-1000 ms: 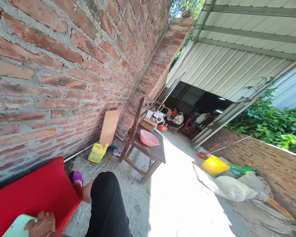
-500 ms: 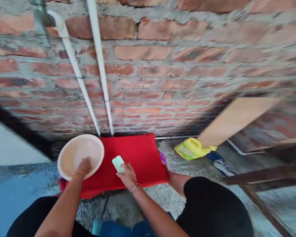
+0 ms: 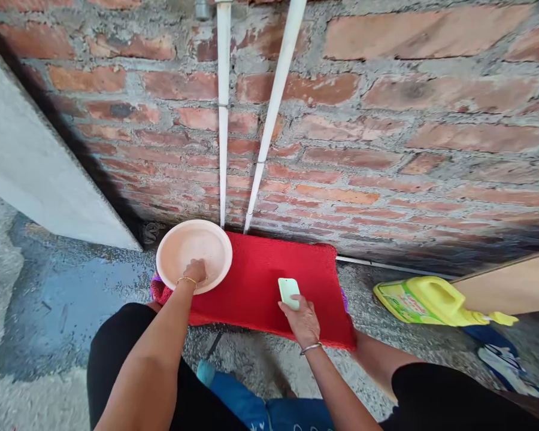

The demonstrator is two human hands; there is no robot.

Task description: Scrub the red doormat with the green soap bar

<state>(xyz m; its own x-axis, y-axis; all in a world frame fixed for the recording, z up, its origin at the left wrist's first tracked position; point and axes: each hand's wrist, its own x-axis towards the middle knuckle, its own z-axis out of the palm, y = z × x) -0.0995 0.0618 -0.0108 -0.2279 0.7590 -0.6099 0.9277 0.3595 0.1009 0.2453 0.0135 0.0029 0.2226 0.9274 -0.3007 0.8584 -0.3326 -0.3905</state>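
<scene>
My left hand [image 3: 196, 270] reaches into a pale pink basin [image 3: 170, 251], its fingers curled together. Whatever it holds, if anything, is hidden. The basin stands on the left end of a red cloth [image 3: 247, 281], which is spread over a low support. Farther right, my right hand [image 3: 304, 322] grips a flat, pale green scrub brush [image 3: 288, 290] with a small hole near its far end. The brush is over the cloth with its underside turned away, so the bristles do not show.
A brick wall [image 3: 350, 155] with two white pipes [image 3: 223, 149] rises behind the cloth. On the floor at right lies a yellow detergent jug [image 3: 413, 299], near a shoe [image 3: 503, 365] and a tan board [image 3: 512, 281]. A grey slab [image 3: 49, 155] leans at left.
The view has swung left, so everything sits farther right in the picture. My left hand stays in the basin, and my right hand still holds the scrub brush over the cloth.
</scene>
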